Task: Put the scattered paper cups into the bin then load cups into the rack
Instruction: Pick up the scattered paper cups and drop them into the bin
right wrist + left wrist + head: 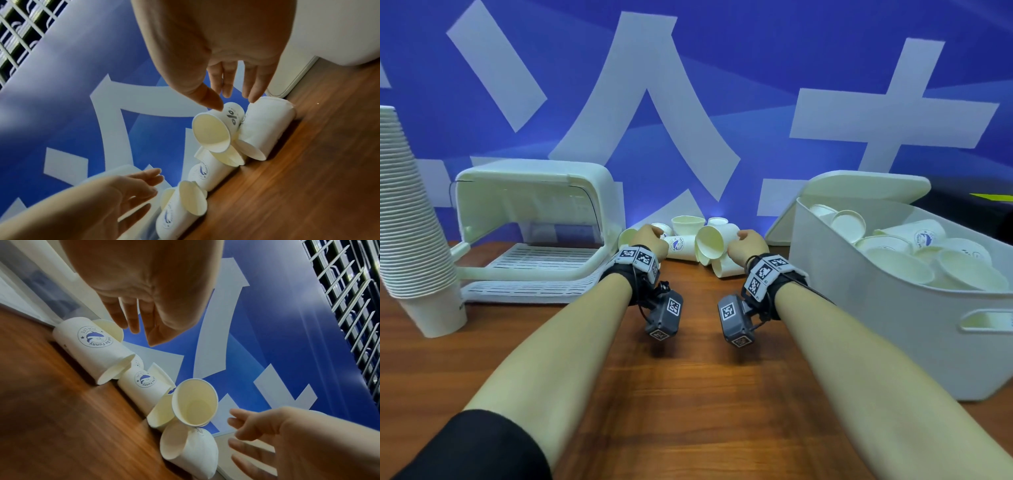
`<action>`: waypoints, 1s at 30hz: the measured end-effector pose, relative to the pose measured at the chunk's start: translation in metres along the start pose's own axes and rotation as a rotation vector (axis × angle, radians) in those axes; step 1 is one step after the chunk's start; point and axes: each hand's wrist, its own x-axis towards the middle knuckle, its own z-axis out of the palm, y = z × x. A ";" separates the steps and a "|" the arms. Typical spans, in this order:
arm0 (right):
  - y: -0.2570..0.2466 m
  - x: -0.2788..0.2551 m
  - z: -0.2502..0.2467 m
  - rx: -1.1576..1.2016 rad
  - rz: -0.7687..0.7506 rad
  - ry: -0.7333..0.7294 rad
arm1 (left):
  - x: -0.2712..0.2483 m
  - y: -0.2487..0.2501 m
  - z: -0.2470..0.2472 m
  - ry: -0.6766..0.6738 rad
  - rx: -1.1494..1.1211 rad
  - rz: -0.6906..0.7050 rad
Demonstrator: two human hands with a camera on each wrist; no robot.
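Several white paper cups (685, 245) with a blue round logo lie scattered on their sides at the back middle of the wooden table. My left hand (650, 236) reaches the pile's left end with straight fingers (131, 321) just above a lying cup (92, 350). My right hand (748, 241) is at the pile's right end, fingers spread; its thumb tip (213, 104) touches a tilted cup with its mouth showing (211, 134). Neither hand grips anything. The white bin (859, 325) at the right holds several cups. The white rack (534, 260) stands at the left under its raised cover.
A tall stack of nested cups (410, 222) stands at the table's left edge. The bin's lid (859, 188) leans behind the bin. A blue banner wall (688, 102) rises right behind the cups. Bare wood lies between my forearms.
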 end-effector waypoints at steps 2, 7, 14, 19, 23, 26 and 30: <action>0.003 0.005 0.005 -0.055 -0.048 0.024 | 0.007 -0.006 0.005 0.026 0.045 -0.011; 0.008 0.018 0.021 -0.142 -0.172 0.042 | 0.026 -0.022 0.016 0.073 0.162 0.044; 0.012 0.027 0.020 -0.220 -0.226 -0.039 | 0.042 -0.038 0.024 -0.027 0.309 0.038; 0.009 0.040 0.031 -0.456 -0.369 -0.009 | 0.053 -0.047 0.031 -0.039 0.409 0.082; 0.011 0.051 0.038 -0.588 -0.393 0.078 | 0.059 -0.051 0.038 -0.017 0.521 0.025; 0.015 0.056 0.041 -0.619 -0.399 0.129 | 0.061 -0.052 0.042 -0.001 0.566 0.003; 0.013 0.059 0.041 -0.607 -0.427 0.131 | 0.063 -0.051 0.045 0.036 0.561 -0.004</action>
